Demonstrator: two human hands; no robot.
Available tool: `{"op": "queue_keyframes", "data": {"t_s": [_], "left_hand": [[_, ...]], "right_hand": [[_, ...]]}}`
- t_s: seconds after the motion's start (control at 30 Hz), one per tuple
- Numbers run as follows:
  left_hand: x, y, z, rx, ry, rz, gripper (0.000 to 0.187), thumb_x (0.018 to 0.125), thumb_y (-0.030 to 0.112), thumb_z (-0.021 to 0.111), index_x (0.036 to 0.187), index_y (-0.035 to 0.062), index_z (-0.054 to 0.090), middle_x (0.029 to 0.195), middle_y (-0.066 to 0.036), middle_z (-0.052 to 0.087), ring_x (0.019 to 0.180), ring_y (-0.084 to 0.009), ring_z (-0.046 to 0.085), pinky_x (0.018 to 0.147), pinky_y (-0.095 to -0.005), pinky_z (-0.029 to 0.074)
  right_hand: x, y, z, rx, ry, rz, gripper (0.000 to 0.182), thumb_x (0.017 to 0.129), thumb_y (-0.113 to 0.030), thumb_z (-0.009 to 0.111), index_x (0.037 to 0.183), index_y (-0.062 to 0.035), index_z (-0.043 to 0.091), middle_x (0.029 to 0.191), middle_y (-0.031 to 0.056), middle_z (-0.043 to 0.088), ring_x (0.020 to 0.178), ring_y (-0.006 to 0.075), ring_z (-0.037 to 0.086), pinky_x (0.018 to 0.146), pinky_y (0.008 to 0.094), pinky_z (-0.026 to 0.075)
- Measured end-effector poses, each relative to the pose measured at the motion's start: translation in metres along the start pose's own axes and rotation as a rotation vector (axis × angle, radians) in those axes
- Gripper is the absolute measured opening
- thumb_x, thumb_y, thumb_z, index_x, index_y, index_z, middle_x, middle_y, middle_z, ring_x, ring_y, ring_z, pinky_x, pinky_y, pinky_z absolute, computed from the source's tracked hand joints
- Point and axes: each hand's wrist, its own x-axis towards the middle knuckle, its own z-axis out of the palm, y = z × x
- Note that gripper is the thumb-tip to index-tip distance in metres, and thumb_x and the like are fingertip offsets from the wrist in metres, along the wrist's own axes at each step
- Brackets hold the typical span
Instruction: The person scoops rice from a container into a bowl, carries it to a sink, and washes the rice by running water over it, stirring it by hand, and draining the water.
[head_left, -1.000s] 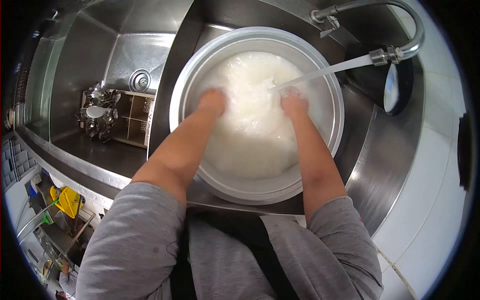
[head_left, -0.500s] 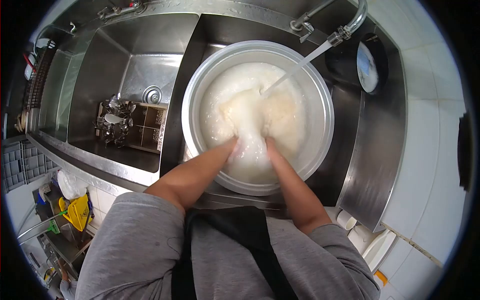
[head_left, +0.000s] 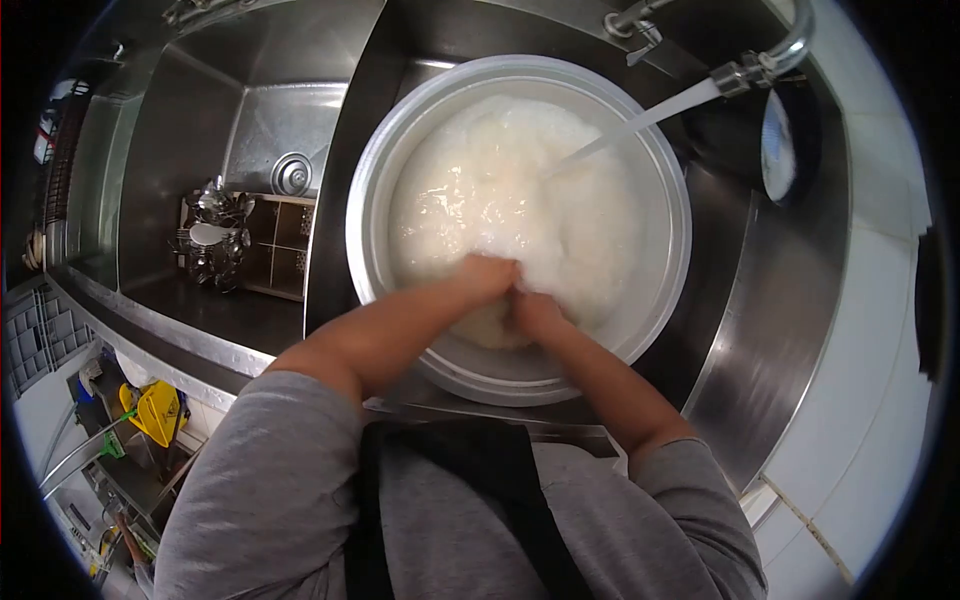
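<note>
A large round metal pot (head_left: 370, 240) stands in the right sink, holding cloudy, whitish water (head_left: 440, 210) with pale grains in it. Water runs into it from a tap (head_left: 740, 78) at the upper right. My left hand (head_left: 488, 275) and my right hand (head_left: 535, 312) are close together near the pot's front side, partly in the cloudy liquid. The fingers of both are hidden in the liquid, so what they hold, if anything, cannot be seen.
In the left sink (head_left: 290, 120) lies a divided tray (head_left: 285, 240) with a pile of metal cutlery (head_left: 215, 235). A dark pan (head_left: 805, 140) with something white and blue leans at the upper right. A yellow bucket (head_left: 157, 412) and part of a co-worker's arm (head_left: 130, 540) show at the lower left.
My hands have come together and risen partly out of the liquid; before, they were apart and sunk to the wrists. The view has shifted, and the grains and water have been stirred about.
</note>
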Motion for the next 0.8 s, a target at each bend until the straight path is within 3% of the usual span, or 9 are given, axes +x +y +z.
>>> {"op": "queue_keyframes", "data": {"t_s": [0.1, 0.2, 0.27, 0.3, 0.47, 0.5, 0.63, 0.73, 0.8], "left_hand": [[0.055, -0.043, 0.009, 0.1, -0.016, -0.054, 0.03, 0.083, 0.026, 0.05, 0.104, 0.0127, 0.067, 0.11, -0.01, 0.064, 0.099, -0.0258, 0.061, 0.08, -0.0445, 0.049], [0.074, -0.034, -0.082, 0.248, -0.261, -0.086, 0.028, 0.082, 0.027, 0.049, 0.089, 0.0119, 0.072, 0.096, -0.008, 0.069, 0.091, -0.0271, 0.065, 0.077, -0.0412, 0.05], [0.119, -0.093, -0.046, 0.075, 0.07, -0.221, 0.034, 0.08, 0.034, 0.054, 0.101, 0.0132, 0.07, 0.11, -0.01, 0.065, 0.102, -0.026, 0.062, 0.086, -0.0437, 0.047], [0.097, -0.066, -0.092, -0.118, -0.043, -0.436, 0.036, 0.081, 0.031, 0.052, 0.111, 0.0152, 0.065, 0.121, -0.01, 0.06, 0.111, -0.0303, 0.057, 0.09, -0.0423, 0.046], [0.09, -0.131, -0.084, 0.1, -0.187, -0.37, 0.039, 0.085, 0.026, 0.046, 0.118, 0.0115, 0.06, 0.126, -0.014, 0.055, 0.118, -0.0298, 0.052, 0.097, -0.0437, 0.04], [0.082, -0.134, -0.084, 0.115, -0.21, -0.309, 0.041, 0.088, 0.025, 0.043, 0.124, 0.0099, 0.057, 0.129, -0.018, 0.053, 0.12, -0.0286, 0.05, 0.101, -0.0452, 0.036], [0.038, -0.106, -0.078, 0.141, -0.23, -0.482, 0.047, 0.087, 0.028, 0.046, 0.128, 0.0055, 0.051, 0.134, -0.02, 0.047, 0.125, -0.0305, 0.044, 0.103, -0.0439, 0.035], [0.023, -0.116, -0.022, 0.198, 0.189, -0.46, 0.044, 0.093, 0.027, 0.037, 0.128, 0.0044, 0.051, 0.146, -0.027, 0.023, 0.132, -0.0417, 0.028, 0.11, -0.0479, 0.021], [-0.015, -0.064, -0.046, 0.05, 0.017, -0.702, 0.07, 0.093, 0.04, 0.036, 0.144, -0.0024, 0.013, 0.147, -0.029, 0.016, 0.133, -0.0443, 0.025, 0.11, -0.0457, 0.023]], "right_hand": [[0.095, 0.09, 0.065, 0.057, 0.136, -0.148, 0.041, 0.079, -0.027, 0.06, 0.115, -0.0072, 0.055, 0.12, 0.0179, 0.055, 0.109, 0.0304, 0.054, 0.095, 0.0403, 0.042], [0.088, 0.017, -0.057, 0.044, -0.08, 0.168, 0.038, 0.082, -0.03, 0.056, 0.114, -0.0094, 0.058, 0.118, 0.017, 0.057, 0.109, 0.0295, 0.055, 0.092, 0.0389, 0.043], [0.111, -0.006, -0.107, -0.032, -0.063, 0.251, 0.039, 0.083, -0.035, 0.053, 0.114, -0.0107, 0.06, 0.119, 0.0167, 0.058, 0.11, 0.0305, 0.055, 0.091, 0.0391, 0.044], [0.128, -0.004, -0.111, -0.115, 0.025, 0.244, 0.042, 0.084, -0.039, 0.052, 0.114, -0.0112, 0.06, 0.12, 0.0168, 0.058, 0.112, 0.0319, 0.054, 0.091, 0.0398, 0.044], [0.151, 0.049, -0.103, -0.071, 0.35, 0.317, 0.049, 0.085, -0.045, 0.049, 0.12, -0.0117, 0.057, 0.122, 0.0149, 0.058, 0.116, 0.0338, 0.051, 0.095, 0.0437, 0.041], [0.136, 0.033, -0.137, -0.179, 0.034, 0.412, 0.058, 0.086, -0.05, 0.043, 0.13, -0.0133, 0.049, 0.138, 0.0121, 0.045, 0.12, 0.0329, 0.049, 0.098, 0.047, 0.039], [0.115, 0.095, -0.132, -0.288, -0.013, 0.364, 0.064, 0.086, -0.051, 0.048, 0.137, -0.0142, 0.041, 0.138, 0.0153, 0.044, 0.118, 0.0344, 0.05, 0.096, 0.0481, 0.04], [0.071, 0.112, -0.106, -0.283, 0.356, 0.331, 0.064, 0.088, -0.046, 0.049, 0.14, -0.0114, 0.034, 0.127, 0.0213, 0.053, 0.113, 0.0372, 0.053, 0.095, 0.0485, 0.041], [0.04, 0.111, -0.087, -0.065, 0.329, 0.408, 0.064, 0.09, -0.043, 0.047, 0.141, -0.0075, 0.029, 0.119, 0.0258, 0.056, 0.109, 0.0402, 0.055, 0.094, 0.0486, 0.042]]}}
